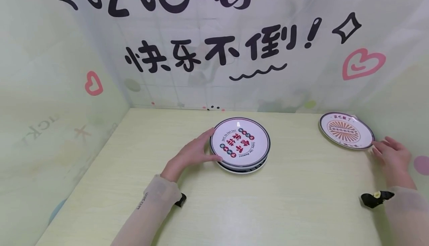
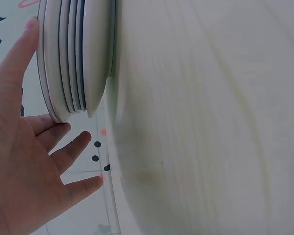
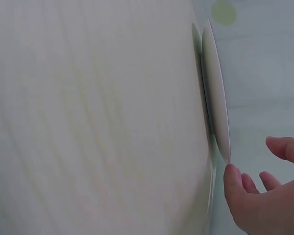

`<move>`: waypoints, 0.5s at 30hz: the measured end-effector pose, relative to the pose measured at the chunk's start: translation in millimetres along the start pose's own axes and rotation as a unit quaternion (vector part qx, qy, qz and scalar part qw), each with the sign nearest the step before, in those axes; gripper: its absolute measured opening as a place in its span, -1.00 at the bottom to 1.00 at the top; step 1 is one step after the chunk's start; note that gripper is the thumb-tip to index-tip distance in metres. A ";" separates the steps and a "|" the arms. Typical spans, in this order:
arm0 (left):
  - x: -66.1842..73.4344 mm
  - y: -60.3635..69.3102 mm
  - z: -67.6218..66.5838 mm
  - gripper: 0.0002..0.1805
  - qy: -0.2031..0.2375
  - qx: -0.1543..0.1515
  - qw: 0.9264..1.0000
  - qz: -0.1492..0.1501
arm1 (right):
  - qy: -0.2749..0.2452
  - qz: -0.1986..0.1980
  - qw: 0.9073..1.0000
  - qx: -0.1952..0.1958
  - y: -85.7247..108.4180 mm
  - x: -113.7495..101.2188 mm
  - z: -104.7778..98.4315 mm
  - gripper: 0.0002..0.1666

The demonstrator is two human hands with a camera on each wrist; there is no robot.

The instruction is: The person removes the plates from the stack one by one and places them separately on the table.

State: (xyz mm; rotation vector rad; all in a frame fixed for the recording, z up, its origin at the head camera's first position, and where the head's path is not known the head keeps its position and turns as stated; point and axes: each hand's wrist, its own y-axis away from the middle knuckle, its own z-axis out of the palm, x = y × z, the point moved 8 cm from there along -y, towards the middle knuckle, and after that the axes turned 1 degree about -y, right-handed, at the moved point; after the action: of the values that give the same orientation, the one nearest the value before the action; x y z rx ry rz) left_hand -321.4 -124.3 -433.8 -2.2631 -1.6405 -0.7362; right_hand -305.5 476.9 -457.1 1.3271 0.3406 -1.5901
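Observation:
Near the middle of the table is a stack of round plates [image 1: 239, 143]. The top one is white with a dark double rim, red characters and coloured dots. My left hand [image 1: 192, 151] holds the left edge of the top plate, its thumb and fingers spread along the rim. In the left wrist view, several plate edges [image 2: 76, 58] show in layers beside the hand. At the far right a single white plate [image 1: 346, 131] bears an orange sunburst and dark rim. A fingertip of my right hand [image 1: 393, 156] touches its near right edge, while the thumb [image 3: 284, 148] stands off the plate.
A pale wood-grain table [image 1: 285, 208] extends beneath the plates. Printed walls with black lettering enclose its back and sides. The single plate lies close to the back right corner, near the right wall [image 1: 407, 115].

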 end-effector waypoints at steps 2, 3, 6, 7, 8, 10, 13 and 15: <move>0.1 0.0 0.2 0.25 0.000 0.000 1.000 0.001 | -0.011 -0.002 1.000 -0.002 1.0 -0.5 0.8 -0.45; -0.1 0.0 0.3 0.25 0.000 0.000 1.000 0.001 | -0.014 -0.002 1.000 -0.004 1.5 -0.7 1.2 -0.45; 0.0 0.0 0.5 0.24 0.000 0.000 1.000 0.001 | -0.015 -0.001 1.000 -0.010 4.2 -1.5 3.3 -0.40; 0.0 0.0 0.4 0.24 -0.001 0.000 1.000 0.001 | -0.013 -0.001 1.000 -0.011 5.0 -1.7 4.0 -0.34; 0.1 0.2 0.5 0.24 -0.001 0.000 1.000 0.001 | -0.011 0.000 1.000 -0.013 4.6 -1.8 4.5 -0.25; 0.3 0.5 0.3 0.25 -0.001 0.000 1.000 0.001 | 0.002 0.002 1.000 -0.014 4.6 -2.0 5.7 -0.05; 0.2 1.2 0.4 0.25 0.000 0.000 1.000 -0.001 | 0.017 -0.001 1.000 -0.015 5.8 -2.8 8.6 0.02; 0.2 1.7 0.3 0.25 -0.001 -0.001 1.000 -0.001 | 0.009 -0.005 1.000 -0.026 7.9 -3.4 12.3 -0.18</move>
State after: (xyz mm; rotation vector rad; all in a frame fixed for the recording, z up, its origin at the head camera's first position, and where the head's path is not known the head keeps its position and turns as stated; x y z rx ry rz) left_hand -319.7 -124.6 -433.8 -2.2634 -1.6439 -0.7365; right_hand -306.5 465.9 -446.9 1.3027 0.3963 -1.5684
